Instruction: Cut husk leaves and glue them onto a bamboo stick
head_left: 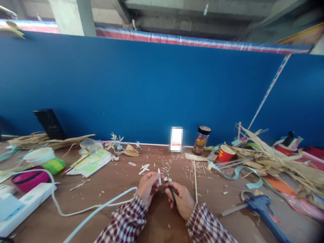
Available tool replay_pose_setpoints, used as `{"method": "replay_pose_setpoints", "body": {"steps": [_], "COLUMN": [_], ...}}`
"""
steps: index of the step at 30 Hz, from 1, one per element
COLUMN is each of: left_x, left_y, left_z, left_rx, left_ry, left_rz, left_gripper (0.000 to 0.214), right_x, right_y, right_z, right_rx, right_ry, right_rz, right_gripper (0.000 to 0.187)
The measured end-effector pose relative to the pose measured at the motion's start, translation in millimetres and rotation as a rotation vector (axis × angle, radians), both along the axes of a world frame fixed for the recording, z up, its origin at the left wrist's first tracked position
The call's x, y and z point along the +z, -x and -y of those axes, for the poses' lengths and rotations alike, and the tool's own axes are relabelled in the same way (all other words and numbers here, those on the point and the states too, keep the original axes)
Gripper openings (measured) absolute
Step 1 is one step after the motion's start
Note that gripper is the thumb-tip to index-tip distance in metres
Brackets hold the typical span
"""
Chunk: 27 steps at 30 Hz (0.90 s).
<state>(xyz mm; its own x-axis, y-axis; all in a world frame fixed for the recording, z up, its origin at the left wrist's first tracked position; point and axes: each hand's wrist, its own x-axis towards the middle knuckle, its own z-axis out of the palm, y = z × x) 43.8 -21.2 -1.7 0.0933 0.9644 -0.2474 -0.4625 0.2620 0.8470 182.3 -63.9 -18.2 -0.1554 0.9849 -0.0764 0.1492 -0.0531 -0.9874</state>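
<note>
My left hand (147, 186) is closed in a pinch on a small pale strip (159, 177), holding it upright just above the brown table (121, 216). My right hand (181, 199) is closed around a pair of dark scissors (169, 184), whose thin blades point up and away beside the strip. Both hands sit close together near the table's front middle. Pale cut scraps (144, 167) lie on the table just beyond the hands. Checked red and white sleeves cover both wrists.
A white cable (83, 211) runs from a power strip (24, 206) at the left. A blue glue gun (263, 206) lies at the right. Dried husks (278, 162), a red cup (225, 153), a jar (201, 140), bowls and a thin stick (195, 180) crowd the table before a blue wall.
</note>
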Motion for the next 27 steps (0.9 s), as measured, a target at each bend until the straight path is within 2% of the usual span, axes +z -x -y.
{"method": "replay_pose_setpoints", "body": {"steps": [10,20,27], "left_x": [3.0,3.1,0.2], "left_y": [-1.8,-2.7,-2.1], "left_z": [2.1,0.5,0.0], "left_rx": [0.015,0.053,0.041], "left_ry": [-0.025,0.013,0.006], "left_rz": [-0.007,0.001,0.015], "left_gripper": [0.023,0.033,0.025], "right_x": [3.6,-4.2,-0.5], "right_y": [0.4,-1.2,0.2], "right_z": [2.1,0.8,1.8], "right_rx": [0.059,0.115,0.106], "right_ry": [-0.009,-0.026,-0.018], "right_rz": [-0.024,-0.055,-0.038], "right_gripper": [0.031,0.033,0.037]}}
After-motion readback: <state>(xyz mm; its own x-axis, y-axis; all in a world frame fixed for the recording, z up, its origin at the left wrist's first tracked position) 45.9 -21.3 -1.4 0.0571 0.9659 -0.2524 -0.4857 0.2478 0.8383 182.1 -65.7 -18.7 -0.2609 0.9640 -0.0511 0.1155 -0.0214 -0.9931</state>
